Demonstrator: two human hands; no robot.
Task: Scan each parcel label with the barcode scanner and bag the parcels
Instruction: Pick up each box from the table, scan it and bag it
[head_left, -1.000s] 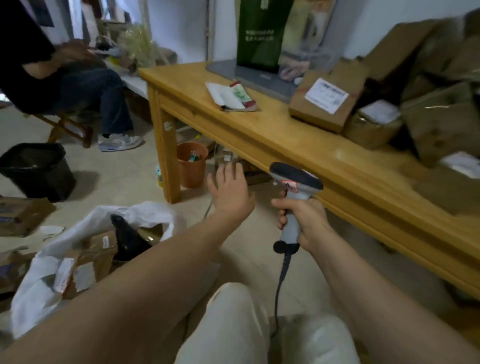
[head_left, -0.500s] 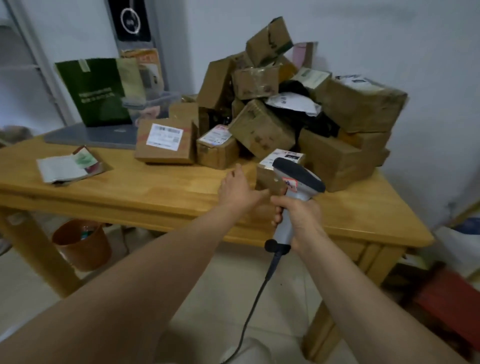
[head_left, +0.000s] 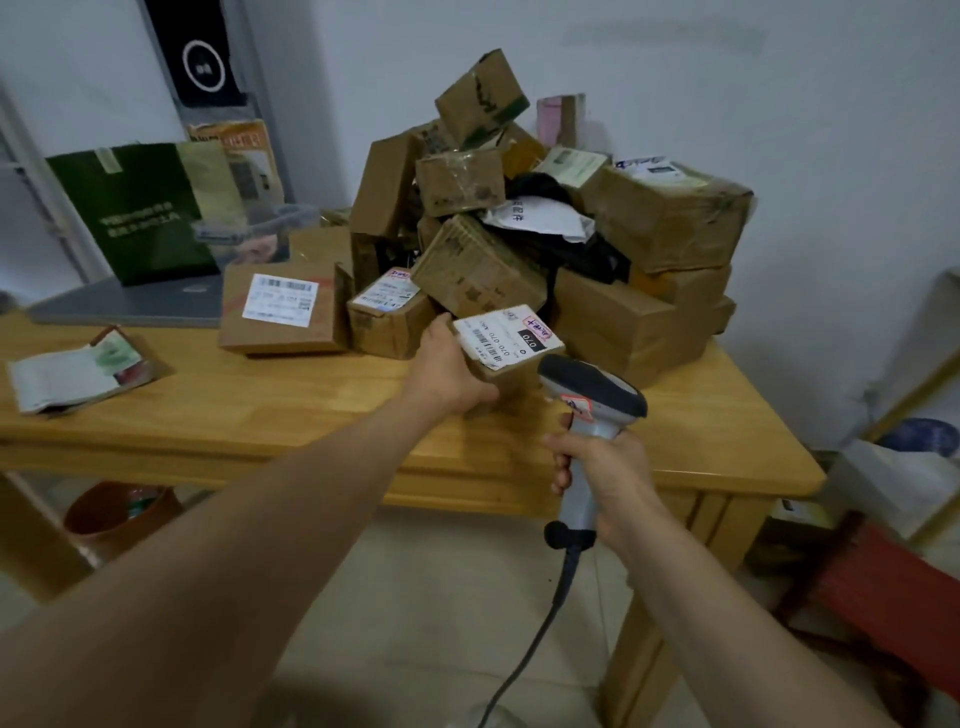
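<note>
A wooden table (head_left: 260, 410) fills the middle, its far right half buried under a heap of cardboard parcels (head_left: 665, 223) against the wall. A green bag (head_left: 135, 213) stands at the back left behind a grey laptop (head_left: 130, 306). A flat parcel (head_left: 280, 312) lies label up beside the heap. At the heap's front, the left hand (head_left: 447, 364) grips a small parcel (head_left: 506, 338), label up, with boxes crowding behind. The right hand (head_left: 602, 473) wraps the scanner (head_left: 592, 389) handle, its head just beside that parcel.
</note>
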